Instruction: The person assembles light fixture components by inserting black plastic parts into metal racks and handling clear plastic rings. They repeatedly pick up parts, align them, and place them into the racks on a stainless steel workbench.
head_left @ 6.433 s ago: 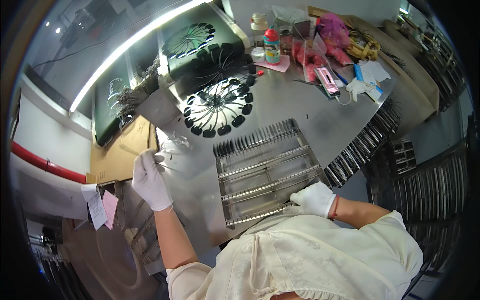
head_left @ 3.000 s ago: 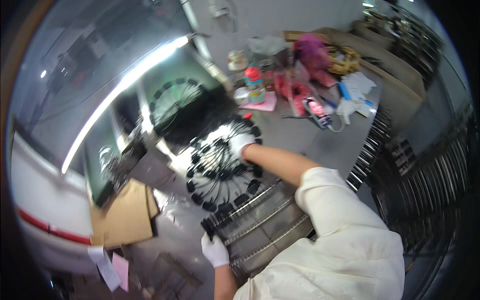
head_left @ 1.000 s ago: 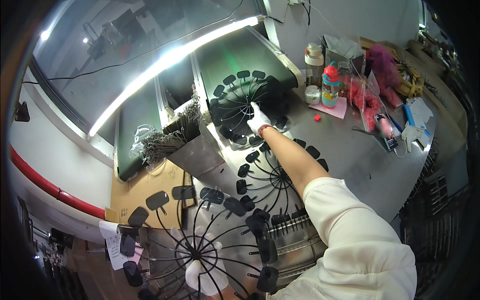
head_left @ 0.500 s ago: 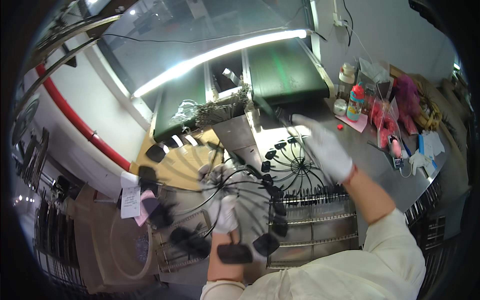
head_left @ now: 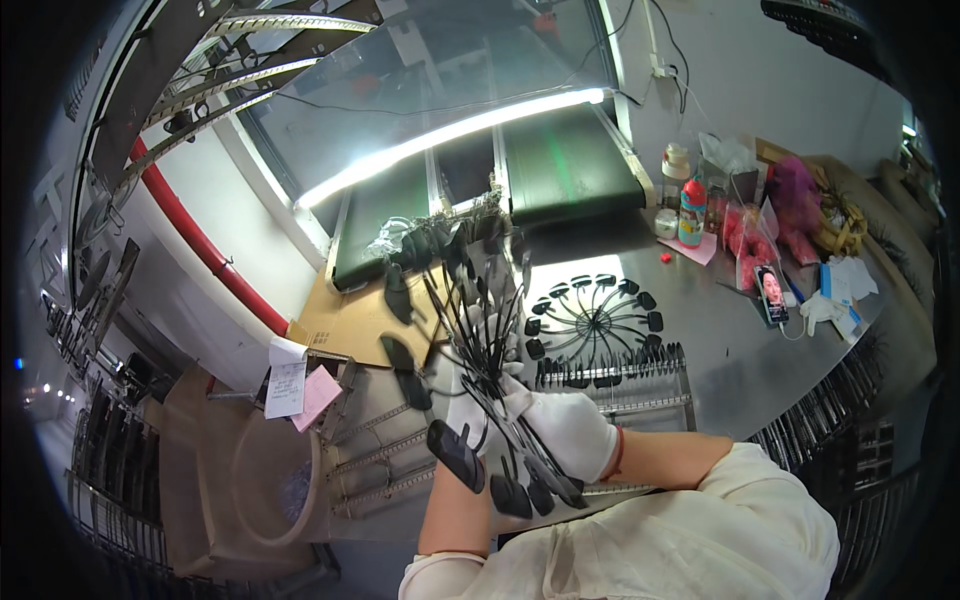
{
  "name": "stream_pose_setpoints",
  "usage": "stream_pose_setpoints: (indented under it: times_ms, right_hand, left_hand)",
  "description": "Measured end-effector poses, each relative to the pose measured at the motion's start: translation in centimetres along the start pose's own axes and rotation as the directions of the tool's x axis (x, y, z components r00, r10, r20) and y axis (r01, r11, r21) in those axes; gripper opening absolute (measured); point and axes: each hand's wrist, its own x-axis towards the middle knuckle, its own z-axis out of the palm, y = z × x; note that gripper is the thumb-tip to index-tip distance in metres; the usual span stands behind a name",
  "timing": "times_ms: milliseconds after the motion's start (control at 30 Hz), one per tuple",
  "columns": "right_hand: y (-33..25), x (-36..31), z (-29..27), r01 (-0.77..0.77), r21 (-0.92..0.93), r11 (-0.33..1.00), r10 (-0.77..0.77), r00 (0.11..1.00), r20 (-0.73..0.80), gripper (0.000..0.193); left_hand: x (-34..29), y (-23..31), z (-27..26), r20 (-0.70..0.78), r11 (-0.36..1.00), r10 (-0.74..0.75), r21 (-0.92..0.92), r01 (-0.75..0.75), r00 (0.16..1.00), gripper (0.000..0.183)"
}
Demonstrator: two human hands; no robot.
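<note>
I hold a round wire frame point(head_left: 480, 330) with black paddle-shaped pieces on its spokes, tilted edge-on in front of me. My left hand point(head_left: 468, 402), in a white glove, grips it from below at the hub. My right hand point(head_left: 568, 432), also gloved, closes on its lower spokes near the black pieces. A second round frame point(head_left: 594, 316) with black pieces lies flat on the grey table point(head_left: 730, 360) beyond my hands. Just behind my hands, a metal wire rack point(head_left: 625, 388) rests on the table.
A green conveyor belt point(head_left: 570, 160) runs at the back under a bright light strip. Bottles point(head_left: 690, 210), a phone point(head_left: 772, 292), bags and gloves crowd the right of the table. Cardboard point(head_left: 345, 318), paper notes point(head_left: 285, 378) and a round bin point(head_left: 265, 480) are at the left.
The frame I hold has turned from facing me flat to edge-on. My right hand came back from above the table's frame and now grips the held one.
</note>
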Motion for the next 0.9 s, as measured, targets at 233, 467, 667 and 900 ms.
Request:
stream_pose_setpoints:
  times_ms: [233, 467, 667, 900]
  right_hand:
    - [0.7, 0.3, 1.5, 0.122, -0.231, 0.965, -0.132, 0.991, -0.028, 0.055]
    - [0.7, -0.2, 2.2, 0.023, -0.201, 0.979, 0.0, 0.993, 0.115, 0.054]
    - [11.6, 3.2, 1.5, 0.156, -0.19, 0.969, -0.126, 0.979, 0.16, 0.027]
    - [43.7, 0.9, 0.0, -0.628, -0.494, 0.602, 0.757, 0.646, 0.1, 0.048]
  left_hand:
    - [-1.0, 3.2, -2.4, -0.126, 0.982, -0.121, 0.129, 0.138, 0.985, 0.116]
    - [-0.8, 2.9, -4.0, 0.274, 0.923, -0.317, -0.13, 0.361, 0.908, 0.096]
    - [-3.4, 0.3, -7.8, 0.032, 0.72, -0.258, -0.66, 0.214, 0.966, 0.044]
    - [-3.7, 1.9, -7.7, -0.112, 0.688, -0.208, -0.723, 0.064, 0.972, 0.074]
